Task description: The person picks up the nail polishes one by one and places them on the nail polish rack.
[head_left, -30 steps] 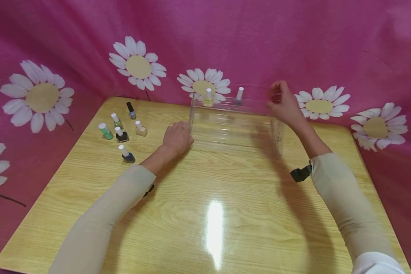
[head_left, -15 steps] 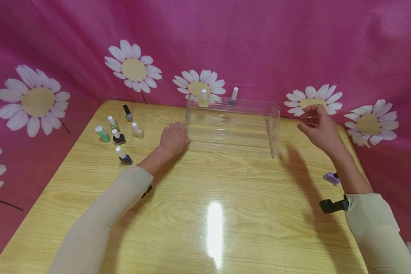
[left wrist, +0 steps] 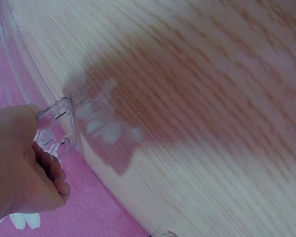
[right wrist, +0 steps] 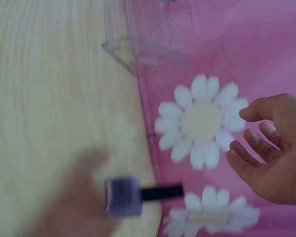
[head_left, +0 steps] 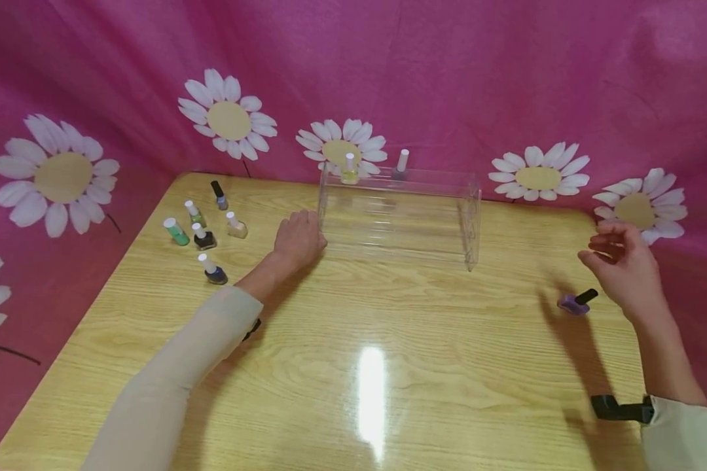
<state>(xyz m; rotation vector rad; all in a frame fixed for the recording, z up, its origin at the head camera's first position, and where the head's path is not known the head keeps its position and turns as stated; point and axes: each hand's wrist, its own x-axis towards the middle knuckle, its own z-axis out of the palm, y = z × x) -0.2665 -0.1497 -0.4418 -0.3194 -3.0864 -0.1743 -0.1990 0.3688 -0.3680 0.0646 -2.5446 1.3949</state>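
Note:
My left hand (head_left: 297, 241) holds the left end of a clear acrylic rack (head_left: 470, 229). In the left wrist view its thumb lies against the rack's side panel (left wrist: 59, 109) and its fingers are curled. My right hand (head_left: 627, 268) hovers over the table's right edge with loosely bent fingers and holds nothing. Just to its left lies a purple nail polish bottle (head_left: 574, 304) with a black cap, apart from the hand in the right wrist view too. On the rack's top tier stand a yellow nail polish bottle (head_left: 349, 171) and a greyish one (head_left: 400, 167), both white-capped.
Several more nail polish bottles lie or stand at the table's left, among them a green one (head_left: 177, 231), a black one (head_left: 204, 238), a dark blue one (head_left: 214, 271) and a beige one (head_left: 236, 226). A pink daisy-print cloth (head_left: 436, 78) hangs behind the wooden table (head_left: 306, 366).
My right hand has moved from the rack's right end rightward and down to near the purple nail polish bottle, which has come into view. The left hand stays at the rack.

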